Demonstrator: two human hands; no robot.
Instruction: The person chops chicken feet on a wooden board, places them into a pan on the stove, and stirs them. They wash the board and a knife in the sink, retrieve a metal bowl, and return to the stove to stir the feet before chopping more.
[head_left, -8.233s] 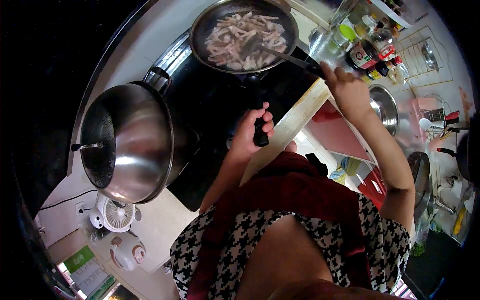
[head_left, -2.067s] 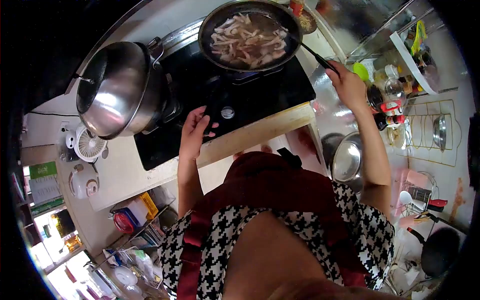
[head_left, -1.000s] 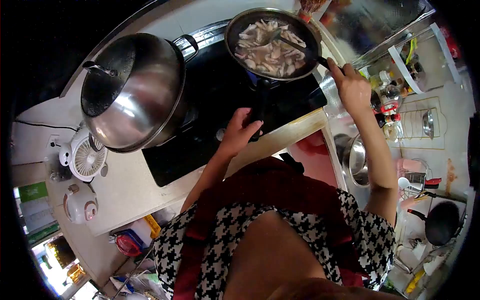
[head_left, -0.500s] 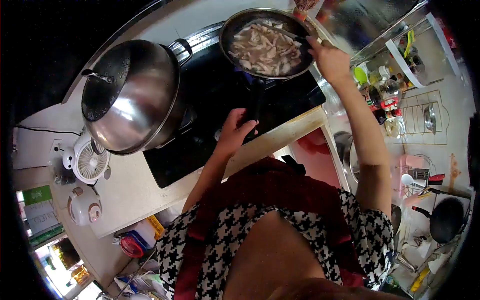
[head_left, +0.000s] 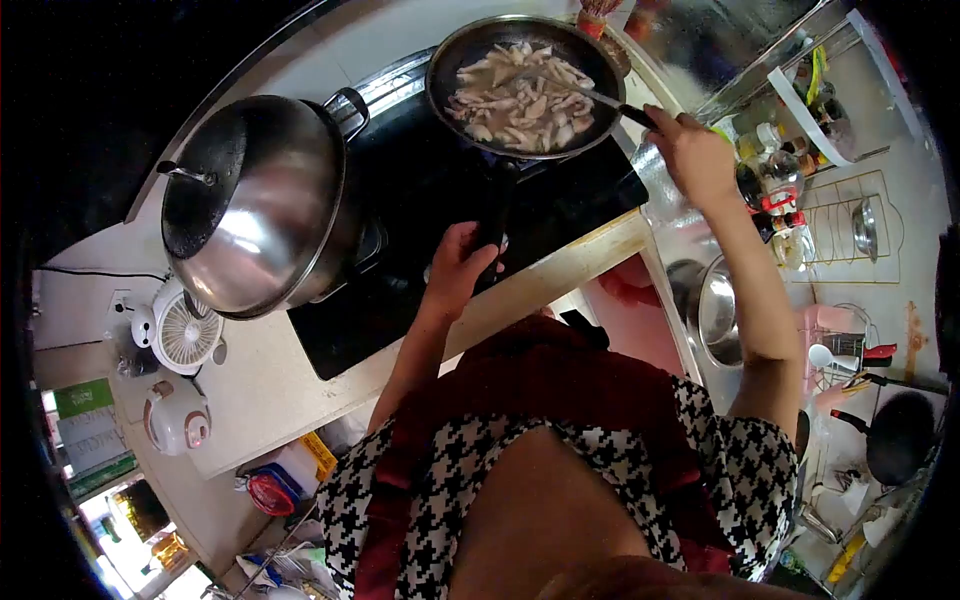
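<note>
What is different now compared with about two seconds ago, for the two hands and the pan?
The left hand moved from the front edge of the stove up to the pan handle and gripped it. The right hand kept hold of the spatula in the pan. The lidded steel pot stayed on the stove.

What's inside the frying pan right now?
Pale food strips fill the frying pan, with a spatula from the right hand resting among them. The pan's floor beneath is mostly hidden.
</note>
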